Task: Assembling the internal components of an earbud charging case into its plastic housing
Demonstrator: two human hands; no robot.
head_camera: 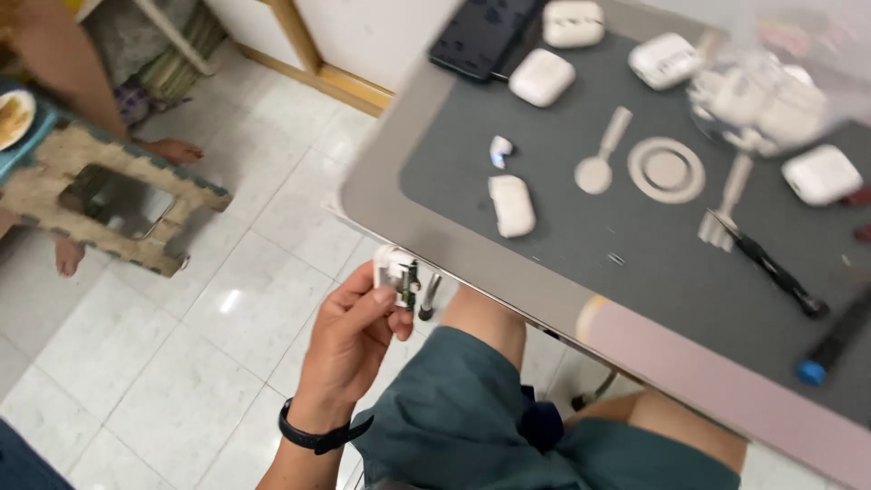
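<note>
Left hand (349, 340) — your fingers pinch a small opened white earbud-case part (397, 277) with its circuit board showing, off the near-left edge of the surface (381, 172), above the tiled floor (181, 363) | right hand — not visible | on the grey mat (581, 227): white earbud cases (513, 206), a dark-handled screwdriver (771, 268) at right.

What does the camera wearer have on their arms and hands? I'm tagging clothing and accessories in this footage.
Only one hand shows, apparently the left hand. It is bare, with no glove or visible rings on the fingers. A black wristband, like a slim fitness band or watch strap, circles the wrist. The forearm is bare, with no sleeve in view. The right hand is out of view.
</note>
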